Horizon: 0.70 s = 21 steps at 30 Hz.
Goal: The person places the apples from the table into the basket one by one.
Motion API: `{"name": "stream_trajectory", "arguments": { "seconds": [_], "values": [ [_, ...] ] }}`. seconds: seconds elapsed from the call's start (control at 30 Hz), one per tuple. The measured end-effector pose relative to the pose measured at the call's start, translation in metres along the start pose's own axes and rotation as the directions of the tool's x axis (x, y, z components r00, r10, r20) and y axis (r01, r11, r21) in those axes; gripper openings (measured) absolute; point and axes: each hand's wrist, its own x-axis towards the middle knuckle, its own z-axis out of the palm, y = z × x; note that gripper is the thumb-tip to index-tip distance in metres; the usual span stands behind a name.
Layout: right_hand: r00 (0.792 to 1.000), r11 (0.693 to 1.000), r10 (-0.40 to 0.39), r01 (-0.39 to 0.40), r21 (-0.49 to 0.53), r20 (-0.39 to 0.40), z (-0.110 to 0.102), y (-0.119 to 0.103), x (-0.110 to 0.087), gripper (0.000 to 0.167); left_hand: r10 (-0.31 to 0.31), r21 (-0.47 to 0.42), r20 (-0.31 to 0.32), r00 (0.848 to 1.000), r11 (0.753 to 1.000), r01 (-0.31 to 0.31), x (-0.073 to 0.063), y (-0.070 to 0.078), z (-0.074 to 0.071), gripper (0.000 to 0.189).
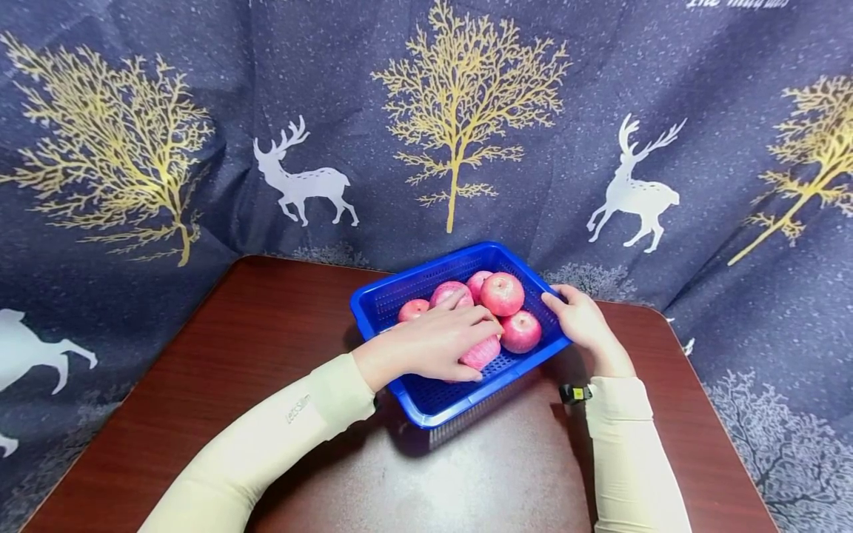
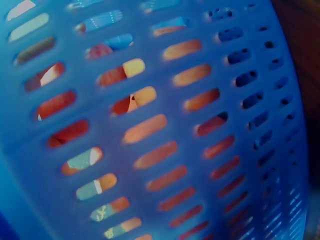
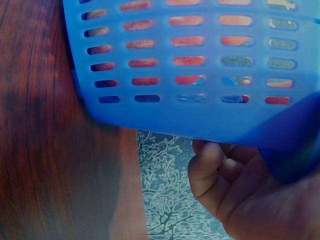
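A blue plastic basket (image 1: 496,386) with slotted walls stands at an angle near the far side of the table. Inside it lie several red apples, one (image 1: 502,294) on top at the right and another (image 1: 521,331) below it. My left hand (image 1: 436,337) reaches in over the left wall, its fingers and thumb round a pinkish apple (image 1: 481,354) at the front. With my right hand (image 1: 581,318) I grip the basket's right end, thumb at the rim. In the right wrist view, curled fingers (image 3: 205,162) show at the basket's edge. Slotted blue plastic (image 2: 150,120) fills the left wrist view.
The brown wooden table (image 1: 220,348) extends to both sides and in front of the basket. Directly behind it hangs a dark blue cloth (image 1: 373,148) printed with trees and deer. A small black device (image 1: 574,393) sits at the right wrist.
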Motion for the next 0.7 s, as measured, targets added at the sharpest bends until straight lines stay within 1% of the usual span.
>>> {"name": "stream_trajectory", "arguments": {
  "seconds": [0.23, 0.47, 0.6, 0.7],
  "values": [
    [1.000, 1.000, 0.003, -0.003, -0.001, 0.001, -0.001, -0.001, 0.000, 0.057, 0.020, 0.026, -0.008, 1.000, 0.999, -0.019, 0.007, 0.002, 0.003, 0.076],
    [1.000, 1.000, 0.002, -0.002, -0.003, 0.006, 0.000, 0.001, 0.001, 0.057, 0.042, 0.061, -0.006, 0.999, 0.997, -0.042, 0.011, 0.007, 0.004, 0.074],
    [1.000, 1.000, -0.003, 0.003, 0.002, 0.002, 0.000, -0.001, 0.001, 0.056, 0.075, 0.048, -0.014, 0.997, 0.996, -0.074, 0.013, 0.008, 0.005, 0.072],
    [1.000, 1.000, -0.005, 0.005, -0.001, 0.000, 0.000, -0.001, 0.000, 0.055, 0.091, 0.017, -0.016, 0.996, 0.996, -0.091, 0.015, 0.008, 0.005, 0.070]
  ]
}}
